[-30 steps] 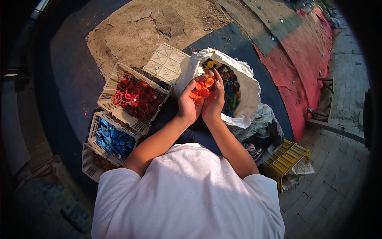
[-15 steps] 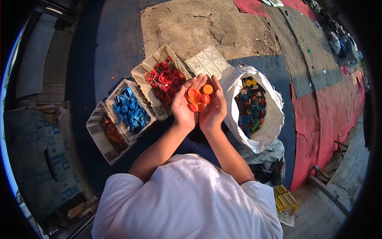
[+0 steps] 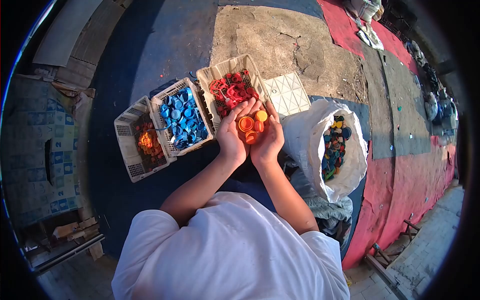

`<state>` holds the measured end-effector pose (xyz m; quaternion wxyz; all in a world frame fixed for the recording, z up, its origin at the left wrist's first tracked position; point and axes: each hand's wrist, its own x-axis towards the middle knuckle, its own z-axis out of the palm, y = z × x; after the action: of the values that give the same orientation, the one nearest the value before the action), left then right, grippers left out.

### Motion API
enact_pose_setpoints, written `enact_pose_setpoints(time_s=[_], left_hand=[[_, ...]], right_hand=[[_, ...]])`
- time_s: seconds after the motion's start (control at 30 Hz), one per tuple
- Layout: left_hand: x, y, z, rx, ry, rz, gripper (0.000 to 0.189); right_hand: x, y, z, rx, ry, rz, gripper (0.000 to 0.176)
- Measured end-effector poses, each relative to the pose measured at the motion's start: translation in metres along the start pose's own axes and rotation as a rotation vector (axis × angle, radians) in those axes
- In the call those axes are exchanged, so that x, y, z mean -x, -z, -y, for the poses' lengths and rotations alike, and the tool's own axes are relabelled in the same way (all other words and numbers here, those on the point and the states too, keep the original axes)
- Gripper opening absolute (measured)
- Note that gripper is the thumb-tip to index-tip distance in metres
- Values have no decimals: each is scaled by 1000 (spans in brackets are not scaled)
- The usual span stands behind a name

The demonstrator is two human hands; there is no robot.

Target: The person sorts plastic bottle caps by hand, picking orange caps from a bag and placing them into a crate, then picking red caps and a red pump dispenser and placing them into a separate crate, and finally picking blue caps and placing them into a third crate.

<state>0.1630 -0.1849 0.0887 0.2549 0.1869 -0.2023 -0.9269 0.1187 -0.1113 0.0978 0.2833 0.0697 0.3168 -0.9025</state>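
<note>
My left hand (image 3: 232, 139) and my right hand (image 3: 268, 143) are cupped side by side, palms up, forming one bowl. Several orange bottle caps (image 3: 246, 123) rest in it, one of them yellower than the others. Just beyond my fingertips stands a crate (image 3: 202, 75) with red bottle caps (image 3: 235, 91). To its left, a second crate (image 3: 156, 102) contains blue bottle caps (image 3: 182, 117). The leftmost crate (image 3: 122, 131) has orange caps (image 3: 149, 142) at its bottom. The undersides of the caps I hold are hidden.
Right of my hands, an open white sack (image 3: 307, 130) contains mixed-colour caps (image 3: 334, 150). A flat cream lattice panel (image 3: 287, 94) lies behind it. Dark blue matting (image 3: 125, 65) and red matting (image 3: 377, 200) cover parts of the floor. Bags (image 3: 434, 107) are piled at far right.
My view has turned left, so the crates and sack appear shifted and rotated. My hands stay cupped together. The orange caps have shifted in my palms, and fewer of them show.
</note>
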Motion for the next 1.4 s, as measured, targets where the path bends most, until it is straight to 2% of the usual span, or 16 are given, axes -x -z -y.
enact_pose_setpoints(time_s=[0.17,0.27,0.33,0.6,0.83,1.0,1.13,1.27,1.4], left_hand=[[25,43,-69,83,-45,17,41],[48,80,-125,66,-130,-30,40],[74,126,-178,152,-197,-95,40],[123,229,-279,264,-356,-327,39],[133,285,-301,425,-465,-571,33],[120,332,-309,531,-531,-745,33],[116,357,-316,485,-588,-855,31],[117,391,-312,633,-601,-903,29],[121,422,-305,685,-522,-936,29]], right_hand=[[24,-35,-75,1,-38,75,57],[42,-65,-136,6,-109,42,57],[62,-90,-201,46,-189,139,58],[106,-144,-337,213,-489,98,56],[105,-149,-402,301,-737,102,56],[81,-139,-450,316,-929,20,49],[75,-139,-484,347,-1066,106,38],[70,-121,-518,396,-1106,42,30],[69,-100,-546,437,-1104,-28,27]])
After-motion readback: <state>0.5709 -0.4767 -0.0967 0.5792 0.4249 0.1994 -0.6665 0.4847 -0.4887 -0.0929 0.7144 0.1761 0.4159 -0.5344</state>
